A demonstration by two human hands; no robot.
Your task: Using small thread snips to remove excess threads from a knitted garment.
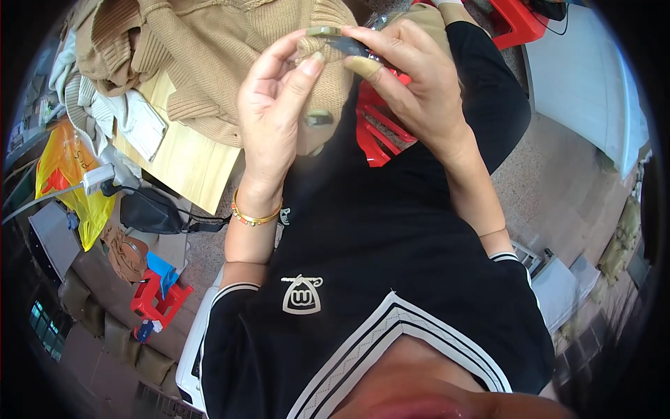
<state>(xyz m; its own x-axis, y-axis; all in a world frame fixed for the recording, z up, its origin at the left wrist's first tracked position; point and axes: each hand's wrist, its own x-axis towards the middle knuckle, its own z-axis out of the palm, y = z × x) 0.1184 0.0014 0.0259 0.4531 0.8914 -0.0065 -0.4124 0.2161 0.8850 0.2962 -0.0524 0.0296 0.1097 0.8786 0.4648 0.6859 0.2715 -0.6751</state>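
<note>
A beige knitted cardigan [230, 63] spreads across the table and my lap. My left hand [276, 105] pinches its ribbed edge between thumb and fingers, beside a large olive-brown button [323, 31]. In my right hand [419, 77] is a small dark pointed tool with a shiny metal part [356, 49], its tip at the cloth just under the button. It looks like thread snips, but my fingers hide most of it. A tan cover wraps my right thumb. Another button [319, 120] shows lower on the cardigan.
Left of me stands a pale wooden table [192, 160] with white knitwear [139, 119] on it. A yellow plastic bag [66, 174] and a black bag [150, 209] hang nearby. Red stools stand at the lower left [157, 300] and upper right [520, 21]. A white panel [590, 77] is at right.
</note>
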